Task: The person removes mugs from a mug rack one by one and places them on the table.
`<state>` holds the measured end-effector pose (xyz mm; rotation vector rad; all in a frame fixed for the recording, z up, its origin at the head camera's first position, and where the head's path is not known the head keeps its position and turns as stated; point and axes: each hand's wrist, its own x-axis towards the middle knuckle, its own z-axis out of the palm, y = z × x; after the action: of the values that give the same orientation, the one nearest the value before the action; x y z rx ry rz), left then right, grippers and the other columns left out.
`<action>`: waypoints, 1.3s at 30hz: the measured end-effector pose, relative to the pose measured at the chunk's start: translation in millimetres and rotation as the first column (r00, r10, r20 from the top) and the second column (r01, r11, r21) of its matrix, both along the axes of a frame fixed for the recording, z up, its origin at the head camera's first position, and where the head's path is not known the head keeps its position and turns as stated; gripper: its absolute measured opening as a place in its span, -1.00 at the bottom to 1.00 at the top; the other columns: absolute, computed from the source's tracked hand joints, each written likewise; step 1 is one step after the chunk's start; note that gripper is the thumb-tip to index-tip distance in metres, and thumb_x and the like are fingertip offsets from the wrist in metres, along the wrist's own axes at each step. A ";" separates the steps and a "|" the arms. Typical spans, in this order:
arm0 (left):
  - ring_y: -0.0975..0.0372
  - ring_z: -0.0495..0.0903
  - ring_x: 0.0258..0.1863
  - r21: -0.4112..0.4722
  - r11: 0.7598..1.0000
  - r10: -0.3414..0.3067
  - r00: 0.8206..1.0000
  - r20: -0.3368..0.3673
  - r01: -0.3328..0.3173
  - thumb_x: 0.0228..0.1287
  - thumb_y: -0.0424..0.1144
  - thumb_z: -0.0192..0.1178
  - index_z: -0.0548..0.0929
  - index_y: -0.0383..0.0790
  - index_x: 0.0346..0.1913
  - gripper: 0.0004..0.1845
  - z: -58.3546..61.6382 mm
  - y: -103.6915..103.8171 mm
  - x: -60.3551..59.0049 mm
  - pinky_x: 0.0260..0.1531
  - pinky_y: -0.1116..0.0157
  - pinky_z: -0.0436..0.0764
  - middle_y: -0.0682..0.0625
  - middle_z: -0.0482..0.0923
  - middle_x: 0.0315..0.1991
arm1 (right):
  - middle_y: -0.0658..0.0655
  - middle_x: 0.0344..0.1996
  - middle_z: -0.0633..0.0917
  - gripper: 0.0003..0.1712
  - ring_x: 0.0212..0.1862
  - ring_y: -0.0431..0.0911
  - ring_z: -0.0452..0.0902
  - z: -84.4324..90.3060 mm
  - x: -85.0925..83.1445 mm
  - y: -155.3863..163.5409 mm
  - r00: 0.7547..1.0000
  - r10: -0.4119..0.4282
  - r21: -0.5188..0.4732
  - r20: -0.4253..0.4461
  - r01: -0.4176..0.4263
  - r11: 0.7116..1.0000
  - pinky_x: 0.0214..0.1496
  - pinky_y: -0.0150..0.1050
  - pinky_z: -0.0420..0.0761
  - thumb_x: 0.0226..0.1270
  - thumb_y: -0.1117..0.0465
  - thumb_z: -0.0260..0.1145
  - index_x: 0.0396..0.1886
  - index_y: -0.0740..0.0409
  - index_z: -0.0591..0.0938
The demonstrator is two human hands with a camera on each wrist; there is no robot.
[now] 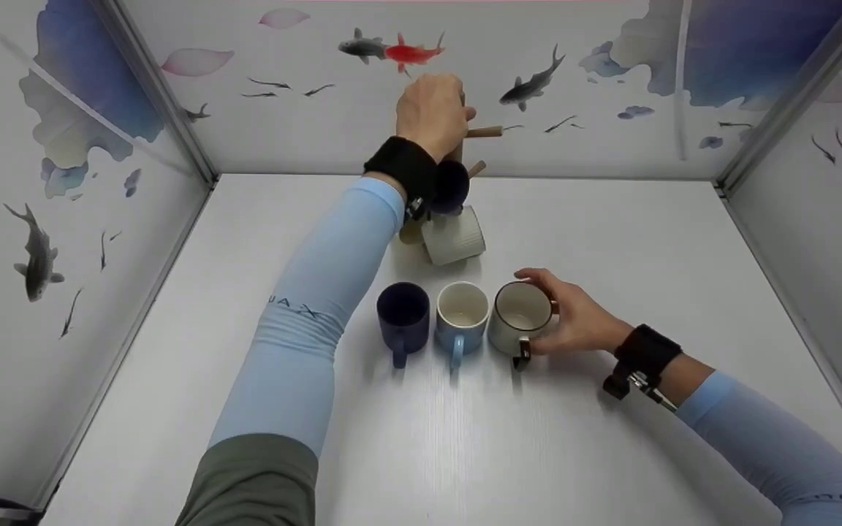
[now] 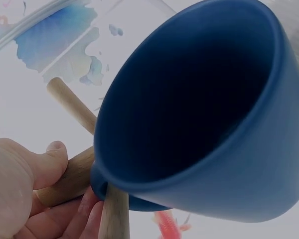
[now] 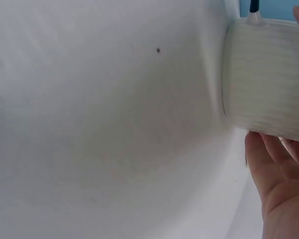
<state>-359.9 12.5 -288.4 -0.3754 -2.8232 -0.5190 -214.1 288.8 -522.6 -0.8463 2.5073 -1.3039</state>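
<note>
Cream with a dark rim, the end mug (image 1: 517,321) stands upright on the tabletop (image 1: 421,438), mouth up and handle toward the person. The right hand (image 1: 574,318) is partway closed around its side, thumb on the near side, fingers on the far side. Just left of it in the row stand 2 more mugs: light blue (image 1: 461,334) and dark blue (image 1: 403,325).

What counts most is that the wooden rack (image 2: 72,179) lies beyond that row and to the left of the cream mug, with the left hand (image 1: 432,113) wrapped closely around its post. A blue mug (image 2: 204,114) hangs there tilted, a peg seemingly through its handle; a white ribbed mug (image 1: 455,237) tilts just below.
</note>
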 end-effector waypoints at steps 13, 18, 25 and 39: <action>0.07 0.86 0.12 -0.017 1.000 0.000 1.000 0.012 0.000 0.68 -0.04 0.31 0.90 -0.13 0.16 -0.69 1.5 0.7 -0.9 0.22 0.15 0.80 -0.01 0.91 0.13 | 0.25 0.57 0.59 0.25 0.54 0.28 0.57 20.0 -6.4 7.5 0.996 0.039 -0.022 0.075 -0.037 0.999 0.37 0.16 0.67 0.00 0.16 0.78 0.73 0.06 0.39; 0.07 0.86 0.13 -0.043 0.999 -0.006 1.000 0.021 0.007 0.68 -0.06 0.30 0.88 -0.13 0.18 -0.70 3.0 0.8 -2.5 0.21 0.15 0.81 -0.01 0.90 0.15 | 0.33 0.57 0.59 0.09 0.58 0.31 0.54 25.2 -6.9 4.8 0.998 0.001 -0.005 0.063 0.000 1.000 0.40 0.18 0.66 0.18 0.19 0.65 0.71 0.13 0.41; 0.08 0.80 0.23 -0.052 0.999 -0.007 0.996 0.084 0.011 0.68 0.01 0.28 0.78 -0.12 0.29 -0.63 4.5 -2.9 -5.3 0.29 0.14 0.75 0.00 0.85 0.23 | 0.37 0.62 0.53 -0.09 0.65 0.37 0.44 34.6 -8.3 2.6 0.996 -0.057 0.015 0.075 0.056 0.998 0.55 0.36 0.55 0.39 0.21 0.47 0.71 0.18 0.41; 0.10 0.72 0.32 0.052 0.989 -0.141 0.982 0.121 0.136 0.71 -0.03 0.26 0.65 -0.12 0.42 -0.59 -0.6 -19.6 -10.6 0.42 0.19 0.65 -0.04 0.76 0.35 | 0.32 0.64 0.54 -0.16 0.66 0.32 0.45 53.1 -19.9 -10.6 0.981 -0.179 0.023 0.079 0.177 0.984 0.68 0.34 0.46 0.59 0.04 0.43 0.73 0.21 0.39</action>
<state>-370.5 -7.1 -289.0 -0.5529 -2.9141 -0.6524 -234.0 278.2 -469.5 -0.5644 2.5750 -1.3397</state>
